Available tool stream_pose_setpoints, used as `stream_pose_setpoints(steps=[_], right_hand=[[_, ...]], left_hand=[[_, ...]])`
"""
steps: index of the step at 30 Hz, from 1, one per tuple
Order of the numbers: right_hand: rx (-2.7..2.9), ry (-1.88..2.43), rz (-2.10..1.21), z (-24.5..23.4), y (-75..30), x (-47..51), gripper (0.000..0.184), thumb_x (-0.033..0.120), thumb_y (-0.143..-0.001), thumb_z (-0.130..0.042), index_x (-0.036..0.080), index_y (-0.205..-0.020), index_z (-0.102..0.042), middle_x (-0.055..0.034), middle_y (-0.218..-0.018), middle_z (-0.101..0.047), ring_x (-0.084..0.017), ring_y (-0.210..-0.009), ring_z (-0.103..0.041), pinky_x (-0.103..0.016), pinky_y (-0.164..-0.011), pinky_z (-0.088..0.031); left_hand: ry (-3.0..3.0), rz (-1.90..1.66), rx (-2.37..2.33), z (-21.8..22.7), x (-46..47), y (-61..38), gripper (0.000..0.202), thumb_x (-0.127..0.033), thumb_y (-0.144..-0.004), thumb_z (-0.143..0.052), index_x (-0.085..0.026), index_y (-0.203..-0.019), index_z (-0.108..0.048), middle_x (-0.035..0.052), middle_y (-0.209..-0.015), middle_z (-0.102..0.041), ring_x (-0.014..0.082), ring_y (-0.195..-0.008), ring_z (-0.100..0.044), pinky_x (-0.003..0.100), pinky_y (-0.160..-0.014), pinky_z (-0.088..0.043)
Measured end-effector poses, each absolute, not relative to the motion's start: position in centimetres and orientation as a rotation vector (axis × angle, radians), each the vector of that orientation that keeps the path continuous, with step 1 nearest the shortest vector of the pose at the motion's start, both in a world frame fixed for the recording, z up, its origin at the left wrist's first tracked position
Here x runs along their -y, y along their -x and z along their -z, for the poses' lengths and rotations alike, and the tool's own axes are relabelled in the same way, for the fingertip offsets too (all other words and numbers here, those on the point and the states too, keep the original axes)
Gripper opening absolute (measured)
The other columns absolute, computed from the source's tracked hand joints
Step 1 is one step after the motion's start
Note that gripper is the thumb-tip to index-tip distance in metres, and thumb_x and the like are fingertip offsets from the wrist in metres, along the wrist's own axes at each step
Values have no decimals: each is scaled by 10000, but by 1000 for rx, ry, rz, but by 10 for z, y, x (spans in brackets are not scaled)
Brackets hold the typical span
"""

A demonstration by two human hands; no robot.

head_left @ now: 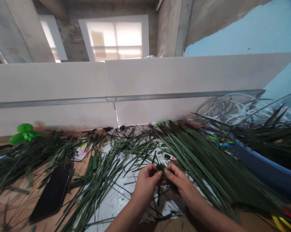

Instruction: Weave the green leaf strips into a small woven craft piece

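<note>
My left hand (149,177) and my right hand (178,177) meet low in the middle of the view. Thumbs and fingers of both pinch a small piece of folded green leaf strip (160,167). One short end of it sticks up between the hands, and a thin strip hangs below them. My palms hide part of the leaf. Just right of my right hand lies a thick bundle of long green leaves (198,154). To the left of my left hand, narrow cut leaf strips (109,170) are spread over a white sheet (116,196).
A black phone (52,193) lies at the left on the wooden table (41,222). A green fan (26,133) stands behind more leaf scraps. At the right are a blue basin (263,167) of leaves and coiled white strips (229,108). A white partition (150,77) closes the back.
</note>
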State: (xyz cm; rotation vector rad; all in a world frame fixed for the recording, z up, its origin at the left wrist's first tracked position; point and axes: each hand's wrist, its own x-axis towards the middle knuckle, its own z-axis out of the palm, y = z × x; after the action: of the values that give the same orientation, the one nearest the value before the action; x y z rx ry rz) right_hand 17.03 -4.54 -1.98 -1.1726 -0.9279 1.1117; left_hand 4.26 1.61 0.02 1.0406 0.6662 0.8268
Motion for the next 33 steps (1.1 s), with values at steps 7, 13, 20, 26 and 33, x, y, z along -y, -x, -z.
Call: stream_pose_setpoints(steps=[7,13,20,26,33], right_hand=[[888,1107,-1121,19,-167,44,471,640,-705,-751,218,-753,-549,24,-725,-546,-167,-700,-515,-297,-694,-448],[850,1213,-1107,15,-169,47,444,642,-755,-689,230,-810,-532,28,-742,-544,-146,-639,-484,-251,-566,-376],[1092,1505,-702,24,-202,36,305,536,-850,-598,249,-955,-582,38,-693,-532,-145,-563,-442,-266,-531,-327],[1478,1795,-324,25,-217,36,74,289,-838,-585,241,-883,-619,-42,-952,-678,-252,-904,-620,-352,-785,-426],[1773,1708,-100,17,-202,43,285,149,-841,-543,261,-1061,-686,-75,-1130,-677,-284,-1093,-587,-403,-919,-405]], left_hand=[[-1039,-827,-655,2,-16,-44,474,-466,-475,-909,-147,-650,-604,-26,-617,-562,105,-567,-521,263,-584,-514],[-1055,-824,-683,0,-17,-41,408,-421,-551,-859,-168,-686,-568,-14,-636,-594,120,-571,-565,242,-568,-478],[-1022,-1016,-836,-15,-42,-20,287,-376,-646,-710,-199,-773,-523,15,-691,-659,150,-621,-617,260,-603,-483],[-1006,-1140,-920,-19,-60,-7,284,-323,-609,-697,-179,-834,-600,-21,-687,-585,120,-611,-541,222,-541,-440],[-1028,-1150,-894,-14,-67,-6,366,-371,-563,-776,-162,-828,-633,-21,-678,-576,107,-580,-515,214,-498,-391]])
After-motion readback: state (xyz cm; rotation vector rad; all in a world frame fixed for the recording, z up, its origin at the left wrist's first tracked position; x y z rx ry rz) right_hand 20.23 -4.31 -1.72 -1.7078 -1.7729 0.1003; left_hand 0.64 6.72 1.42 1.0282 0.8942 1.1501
